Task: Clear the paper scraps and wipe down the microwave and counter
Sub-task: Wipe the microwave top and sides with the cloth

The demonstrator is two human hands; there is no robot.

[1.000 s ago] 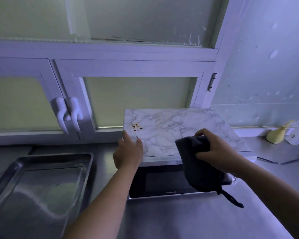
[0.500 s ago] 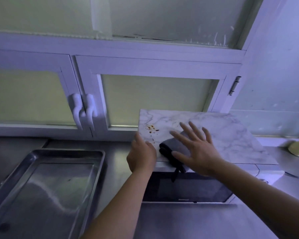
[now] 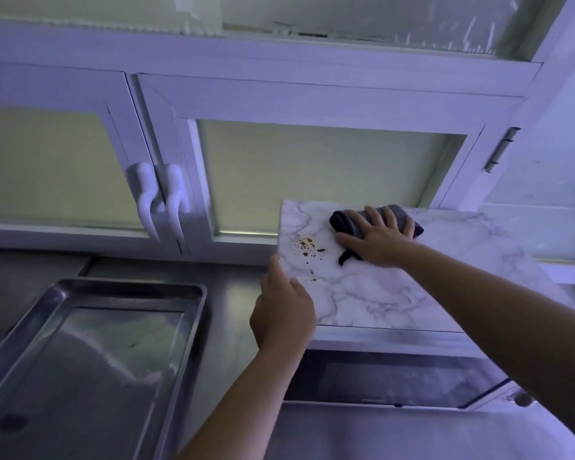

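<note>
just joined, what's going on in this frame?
A person is wiping the white marble-patterned microwave top. The right hand presses a dark grey cloth flat against the far part of that top, fingers spread. The left hand holds the top's front-left corner. A brown splatter lies just left of the cloth, not yet wiped. A rectangular steel tray sits on the counter to the left.

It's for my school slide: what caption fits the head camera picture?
Right hand presses a dark cloth on the marbled microwave top, near brown spots.
</note>
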